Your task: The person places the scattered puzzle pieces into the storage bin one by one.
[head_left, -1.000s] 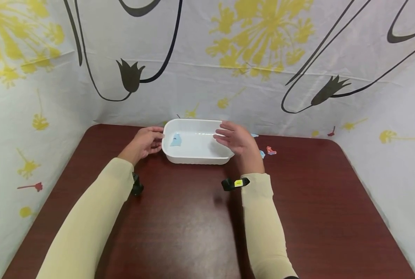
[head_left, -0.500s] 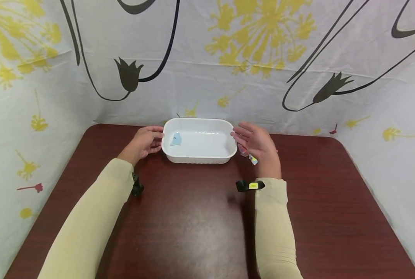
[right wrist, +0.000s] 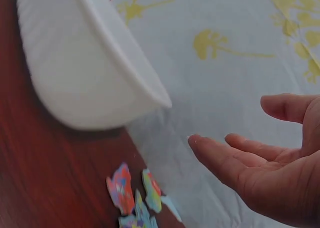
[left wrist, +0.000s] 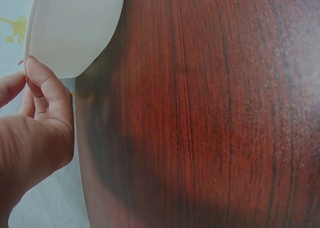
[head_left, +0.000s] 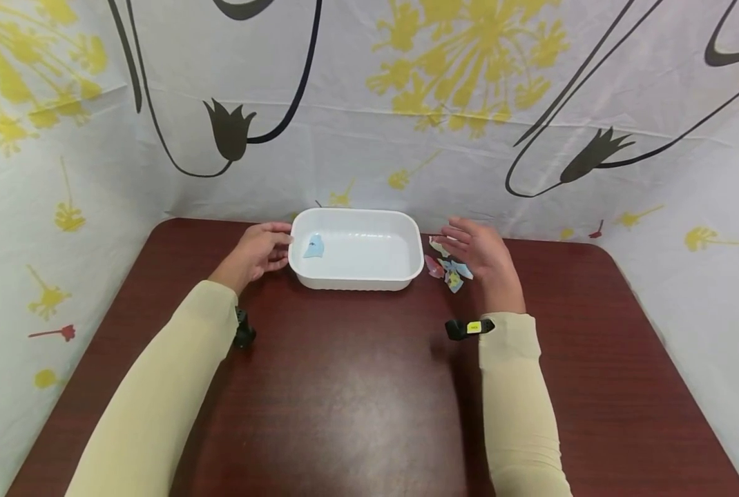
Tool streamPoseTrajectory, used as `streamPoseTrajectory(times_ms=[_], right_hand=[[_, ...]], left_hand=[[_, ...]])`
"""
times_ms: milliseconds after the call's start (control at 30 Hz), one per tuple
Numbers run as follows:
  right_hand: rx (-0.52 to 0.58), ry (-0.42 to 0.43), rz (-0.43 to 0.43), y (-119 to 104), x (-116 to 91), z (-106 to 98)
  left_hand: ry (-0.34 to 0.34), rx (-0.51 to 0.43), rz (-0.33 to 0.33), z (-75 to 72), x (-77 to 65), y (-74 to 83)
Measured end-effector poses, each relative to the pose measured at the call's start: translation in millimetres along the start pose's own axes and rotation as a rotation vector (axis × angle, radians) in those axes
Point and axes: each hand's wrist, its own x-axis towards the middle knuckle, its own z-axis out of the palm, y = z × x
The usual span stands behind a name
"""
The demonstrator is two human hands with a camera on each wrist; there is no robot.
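Note:
A white rectangular tub [head_left: 356, 266] with rounded corners stands at the back of the table. My left hand [head_left: 260, 253] holds its left end, fingertips at the rim; in the left wrist view the bent digits of that hand [left wrist: 42, 118] meet the edge of the tub [left wrist: 75, 27]. Inside the tub, on the left, lies a thin light-blue piece [head_left: 314, 246]. My right hand [head_left: 483, 254] hovers to the right of the tub with fingers extended and holds nothing. Just under it, several thin, irregular, multicoloured pieces [head_left: 453, 279] lie in a cluster, including a red patterned one [right wrist: 121, 189].
The dark red-brown wooden table [head_left: 344, 393] has rounded back corners. A white cloth [head_left: 357, 152] with yellow and dark flower prints hangs behind and along both sides, close to the table's back edge.
My right hand has moved right, from over the tub's right end to beyond it, uncovering the multicoloured pieces. My left hand and the tub stay in place.

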Motion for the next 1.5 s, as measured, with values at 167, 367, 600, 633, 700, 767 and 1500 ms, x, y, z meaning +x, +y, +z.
streamPoseTrajectory(times_ms=[167, 367, 600, 633, 700, 767, 1500], right_hand=[[-0.138, 0.038, 0.014, 0, 10, -5], [-0.341, 0.073, 0.04, -2, 22, -8], [-0.546, 0.116, 0.066, 0, 34, -9], [-0.566, 0.122, 0.068, 1, 35, -10], [-0.6, 0.124, 0.073, 2, 38, -10], [-0.629, 0.121, 0.083, 3, 41, -11], [-0.829, 0.212, 0.071, 19, 64, -19]], left_hand=[[0.0, 0.002, -0.002, 0.2, -0.9, -0.9], [0.004, -0.011, 0.009, 0.3, -0.5, -0.5], [-0.004, -0.005, 0.019, -0.1, -2.3, -0.2], [-0.003, -0.005, 0.018, -0.3, -2.1, -0.1], [-0.004, -0.005, 0.016, -0.5, -1.7, -0.1], [-0.005, -0.009, 0.015, -0.6, -1.4, 0.0], [-0.019, -0.002, -0.001, -1.9, -0.8, 3.1]])
